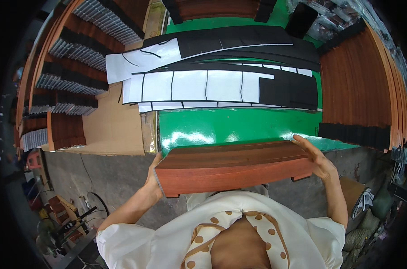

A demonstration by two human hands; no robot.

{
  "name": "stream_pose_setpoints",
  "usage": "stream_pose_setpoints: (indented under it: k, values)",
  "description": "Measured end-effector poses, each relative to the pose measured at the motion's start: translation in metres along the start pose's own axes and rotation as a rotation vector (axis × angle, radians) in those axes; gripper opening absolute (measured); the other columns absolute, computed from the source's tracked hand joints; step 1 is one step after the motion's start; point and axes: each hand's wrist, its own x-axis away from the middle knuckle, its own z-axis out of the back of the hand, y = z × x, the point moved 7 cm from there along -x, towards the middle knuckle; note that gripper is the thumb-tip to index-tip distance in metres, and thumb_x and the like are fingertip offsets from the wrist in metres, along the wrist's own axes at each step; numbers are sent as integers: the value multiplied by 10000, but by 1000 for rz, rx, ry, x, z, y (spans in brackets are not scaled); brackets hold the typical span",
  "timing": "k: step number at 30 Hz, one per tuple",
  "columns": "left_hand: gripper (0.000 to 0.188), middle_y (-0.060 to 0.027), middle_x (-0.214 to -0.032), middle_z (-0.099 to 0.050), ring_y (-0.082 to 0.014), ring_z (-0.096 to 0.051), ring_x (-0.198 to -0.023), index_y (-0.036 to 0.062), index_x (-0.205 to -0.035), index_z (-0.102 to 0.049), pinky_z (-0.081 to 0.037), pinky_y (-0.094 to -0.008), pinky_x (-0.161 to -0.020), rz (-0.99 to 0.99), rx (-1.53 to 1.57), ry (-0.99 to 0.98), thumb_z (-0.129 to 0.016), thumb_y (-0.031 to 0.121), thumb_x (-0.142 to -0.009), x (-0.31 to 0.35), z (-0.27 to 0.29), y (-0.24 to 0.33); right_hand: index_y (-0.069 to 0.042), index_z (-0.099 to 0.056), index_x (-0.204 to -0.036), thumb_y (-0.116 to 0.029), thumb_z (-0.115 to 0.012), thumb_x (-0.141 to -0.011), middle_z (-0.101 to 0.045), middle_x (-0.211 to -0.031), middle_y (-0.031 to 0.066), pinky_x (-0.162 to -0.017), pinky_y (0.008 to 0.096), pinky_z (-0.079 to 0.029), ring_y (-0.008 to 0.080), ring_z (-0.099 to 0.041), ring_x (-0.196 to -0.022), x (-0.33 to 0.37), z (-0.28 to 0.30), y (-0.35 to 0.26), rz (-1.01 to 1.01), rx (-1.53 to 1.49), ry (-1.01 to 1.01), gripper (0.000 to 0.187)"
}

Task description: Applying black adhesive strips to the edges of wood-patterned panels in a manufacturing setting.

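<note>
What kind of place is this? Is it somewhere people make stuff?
Probably a small workshop or factory. Both hands, left and right, hold a bundle of reddish wood strips over a green table. Black and white sheets lie on it, with more wood stacks beside.

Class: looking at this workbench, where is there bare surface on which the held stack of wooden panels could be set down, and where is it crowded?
Bare green table lies between the white and black strips and the held wooden panels; some bare cardboard on the left. Crowded: panel stacks on the right and far left.
</note>
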Motion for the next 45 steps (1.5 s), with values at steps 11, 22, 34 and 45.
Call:
stream_pose_setpoints:
  k: [11,22,34,45]
  values:
    - [891,-152,-1361,-426,-269,-447,-1239,57,-1379,-347,-400,-414,-995,-273,-291,-110,-300,753,-826,14,-39,50,17,-474,-1285,-747,-713,-476,-497,-1282,139,-1031,323,-349,225,-455,-1220,-36,31,-1,-28,21,204,1138]
    - [794,-154,-1335,-462,-271,-447,-1230,52,-1338,-425,-360,-385,-1021,-358,-698,4,-267,686,-887,-8,-33,96,23,-483,-1257,-625,-735,-600,-535,-1196,140,-960,312,-429,216,-535,-1117,-42,50,12,5,-142,268,957]
    - [555,-164,-1320,-470,-336,-428,-1231,99,-1315,-454,-301,-563,-1007,-1465,-2058,198,-420,476,-910,-77,-291,261,-57,-509,-1246,-646,-662,-599,-509,-1213,95,-983,321,-330,212,-466,-1142,-41,40,5,-122,-78,270,888]
    - [584,-200,-1190,-522,-342,-467,-1152,210,-1311,-508,-351,-475,-974,-1359,-1969,-50,-539,536,-827,-160,-323,270,-37,-481,-1240,-700,-693,-558,-503,-1161,102,-936,331,-394,214,-490,-1108,-48,43,13,-134,-86,282,974]
